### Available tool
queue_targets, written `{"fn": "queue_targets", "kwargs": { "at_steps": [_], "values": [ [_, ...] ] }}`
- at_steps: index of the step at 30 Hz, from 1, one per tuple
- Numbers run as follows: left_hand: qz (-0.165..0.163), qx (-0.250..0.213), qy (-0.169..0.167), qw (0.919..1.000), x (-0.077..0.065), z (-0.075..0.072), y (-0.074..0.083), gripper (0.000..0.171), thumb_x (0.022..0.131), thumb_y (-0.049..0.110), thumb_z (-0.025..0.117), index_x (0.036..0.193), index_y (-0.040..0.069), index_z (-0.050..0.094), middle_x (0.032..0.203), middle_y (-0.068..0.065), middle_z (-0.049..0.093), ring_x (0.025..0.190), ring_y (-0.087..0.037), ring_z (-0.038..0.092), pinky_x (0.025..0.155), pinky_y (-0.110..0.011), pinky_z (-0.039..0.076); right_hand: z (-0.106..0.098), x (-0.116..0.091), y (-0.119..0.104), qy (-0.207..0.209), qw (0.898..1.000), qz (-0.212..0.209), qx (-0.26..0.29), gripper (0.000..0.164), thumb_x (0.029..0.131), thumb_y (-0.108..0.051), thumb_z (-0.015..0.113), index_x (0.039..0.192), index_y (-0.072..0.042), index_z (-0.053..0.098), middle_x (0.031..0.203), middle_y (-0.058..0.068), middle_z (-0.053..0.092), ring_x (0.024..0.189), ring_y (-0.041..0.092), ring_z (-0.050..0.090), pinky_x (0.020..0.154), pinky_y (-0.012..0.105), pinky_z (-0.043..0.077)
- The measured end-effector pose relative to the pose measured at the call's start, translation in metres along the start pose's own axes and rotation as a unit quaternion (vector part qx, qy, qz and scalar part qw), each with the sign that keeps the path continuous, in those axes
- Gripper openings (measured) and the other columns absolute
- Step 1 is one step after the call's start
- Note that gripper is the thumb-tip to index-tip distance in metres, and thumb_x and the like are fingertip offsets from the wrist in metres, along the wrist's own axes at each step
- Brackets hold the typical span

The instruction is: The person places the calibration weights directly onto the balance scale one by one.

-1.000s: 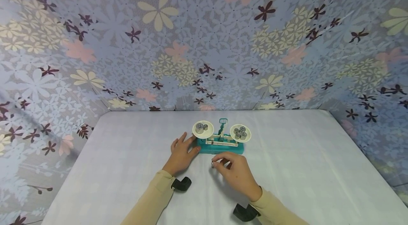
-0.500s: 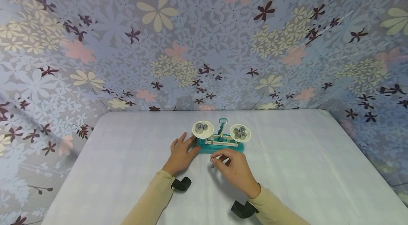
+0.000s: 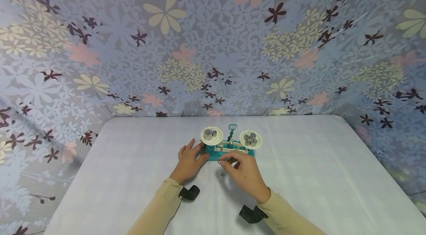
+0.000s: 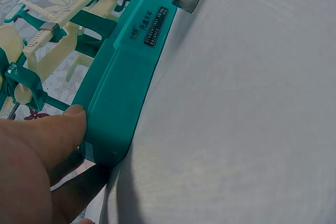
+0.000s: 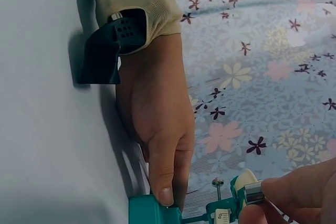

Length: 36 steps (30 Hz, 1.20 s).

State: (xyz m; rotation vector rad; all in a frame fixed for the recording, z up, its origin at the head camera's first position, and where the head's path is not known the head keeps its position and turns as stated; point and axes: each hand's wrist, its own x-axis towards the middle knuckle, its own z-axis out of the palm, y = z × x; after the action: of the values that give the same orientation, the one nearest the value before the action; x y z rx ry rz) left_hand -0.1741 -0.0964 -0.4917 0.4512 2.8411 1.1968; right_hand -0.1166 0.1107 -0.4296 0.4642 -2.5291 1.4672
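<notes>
A green and cream balance scale (image 3: 213,155) stands on the table, its left pan (image 3: 217,140) bearing two metal weights (image 3: 208,133) and its right pan (image 3: 258,137) several more. My left hand (image 3: 189,163) holds the base's left end, thumb (image 4: 71,129) against the front and the other fingers behind. Between thumb and fingertips, my right hand (image 3: 247,172) pinches a small shiny metal weight (image 5: 255,192) in front of the base. Another small knobbed weight (image 4: 186,0) lies on the table below that hand, also visible in the head view (image 3: 222,174).
White cloth covers the table (image 3: 133,146), and a flower-patterned curtain (image 3: 213,43) rises behind and at the sides. A black wrist mount sits at the left cuff (image 3: 189,193) and another at the right cuff (image 3: 253,214). The right pan rises just beyond my right hand.
My right hand has moved forward and slightly left with the pinched weight, toward the scale's base. The weight lying on the table has come into view beneath it. My left hand stays put.
</notes>
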Motion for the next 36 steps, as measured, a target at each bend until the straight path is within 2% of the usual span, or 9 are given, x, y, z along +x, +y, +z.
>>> {"fn": "queue_targets", "kwargs": {
  "at_steps": [9, 21, 29, 36],
  "values": [
    [0.0, 0.0, -0.003, 1.0, 0.0, -0.001, 0.001, 0.053, 0.102, 0.032, 0.058, 0.146, 0.003, 0.051, 0.149, -0.018, 0.05, 0.149, -0.041, 0.021, 0.117, -0.063, 0.008, 0.002, 0.005, -0.002, 0.014, 1.0, -0.025, -0.004, 0.01, 0.088, -0.005, 0.077, 0.097, -0.01, 0.078, 0.097, -0.003, 0.073, 0.075, 0.007, 0.064, 0.061, 0.026, 0.054],
    [0.003, -0.005, -0.003, 1.0, 0.0, -0.002, 0.001, 0.052, 0.102, 0.031, 0.058, 0.146, 0.003, 0.051, 0.149, -0.017, 0.05, 0.149, -0.042, 0.022, 0.117, -0.063, 0.007, 0.003, 0.015, -0.001, 0.033, 0.999, -0.039, 0.014, 0.014, 0.088, -0.004, 0.076, 0.098, -0.013, 0.078, 0.101, 0.0, 0.072, 0.076, 0.011, 0.065, 0.062, 0.028, 0.055],
    [0.007, -0.004, -0.001, 1.0, 0.0, -0.003, 0.003, 0.052, 0.102, 0.03, 0.058, 0.145, 0.002, 0.052, 0.148, -0.018, 0.051, 0.149, -0.043, 0.022, 0.117, -0.064, 0.008, 0.006, 0.019, -0.003, 0.045, 0.998, -0.046, 0.025, 0.011, 0.089, -0.006, 0.076, 0.1, -0.01, 0.078, 0.101, 0.001, 0.073, 0.077, 0.011, 0.067, 0.062, 0.03, 0.056],
    [0.007, -0.004, -0.003, 1.0, -0.001, -0.002, 0.001, 0.052, 0.102, 0.031, 0.057, 0.146, 0.003, 0.051, 0.148, -0.018, 0.051, 0.149, -0.042, 0.021, 0.117, -0.064, 0.008, 0.011, 0.024, -0.005, 0.055, 0.998, -0.044, 0.005, 0.009, 0.09, -0.008, 0.076, 0.099, -0.011, 0.078, 0.096, 0.0, 0.073, 0.077, 0.011, 0.067, 0.062, 0.027, 0.055]
  ]
}}
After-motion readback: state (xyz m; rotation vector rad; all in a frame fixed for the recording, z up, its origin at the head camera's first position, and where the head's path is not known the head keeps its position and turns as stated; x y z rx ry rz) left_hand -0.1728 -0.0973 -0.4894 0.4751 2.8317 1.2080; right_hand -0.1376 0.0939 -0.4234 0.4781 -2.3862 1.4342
